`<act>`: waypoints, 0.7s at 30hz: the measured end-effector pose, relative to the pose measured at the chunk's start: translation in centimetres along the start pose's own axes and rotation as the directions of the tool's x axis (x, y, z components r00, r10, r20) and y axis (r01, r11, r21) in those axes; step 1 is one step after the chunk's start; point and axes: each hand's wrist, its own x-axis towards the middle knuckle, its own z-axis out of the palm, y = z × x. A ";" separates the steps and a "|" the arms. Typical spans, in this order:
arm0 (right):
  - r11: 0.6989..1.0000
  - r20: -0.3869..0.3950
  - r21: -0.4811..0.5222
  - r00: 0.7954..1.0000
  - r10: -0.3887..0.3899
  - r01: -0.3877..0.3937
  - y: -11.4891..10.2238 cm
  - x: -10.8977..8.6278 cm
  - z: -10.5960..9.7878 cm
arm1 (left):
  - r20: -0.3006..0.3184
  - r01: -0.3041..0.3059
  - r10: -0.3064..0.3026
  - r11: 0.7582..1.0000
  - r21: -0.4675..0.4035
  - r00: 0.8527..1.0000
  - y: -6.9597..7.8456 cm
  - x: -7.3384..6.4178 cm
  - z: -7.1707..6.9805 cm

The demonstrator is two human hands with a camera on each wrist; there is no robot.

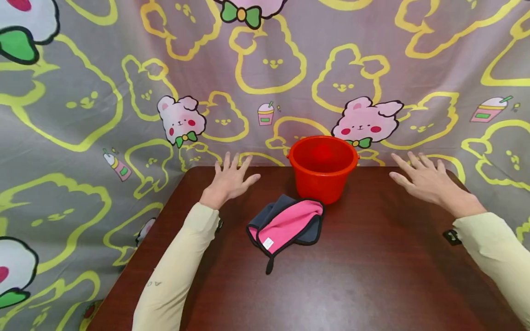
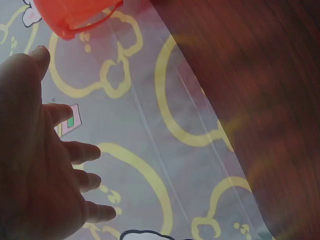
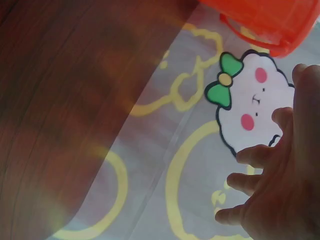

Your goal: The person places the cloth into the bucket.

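A red bucket (image 1: 322,184) stands upright near the far edge of the table, between the two hands. In front of it lies a folded cloth (image 1: 290,225), pink on one face and dark grey on the other, with black edging, a small white label and a black hanging loop. My left hand (image 1: 229,183) is held over the table left of the bucket, fingers spread, holding nothing. To the bucket's right, my right hand (image 1: 426,181) is spread the same way and holds nothing. Both wrist views show part of the bucket (image 2: 80,15) beyond the thumb.
The dark brown wooden table (image 1: 331,285) has a glossy top. Behind it and along its left side hangs a grey curtain (image 1: 265,55) with yellow bear outlines and pink rabbits. The bucket's handle (image 3: 250,37) hangs down against its side in the right wrist view.
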 end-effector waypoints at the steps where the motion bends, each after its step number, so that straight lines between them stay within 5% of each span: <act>1: 1.000 -0.009 0.007 1.000 -0.005 0.005 -0.2 0.1 0.0 | -0.002 -0.003 0.003 1.000 -0.001 1.000 0.2 0.0 0.0; 21: 0.969 -0.176 0.177 0.974 -0.140 0.171 -4.2 1.6 -0.1 | -0.026 -0.051 0.048 0.989 -0.139 0.999 3.7 -1.2 0.7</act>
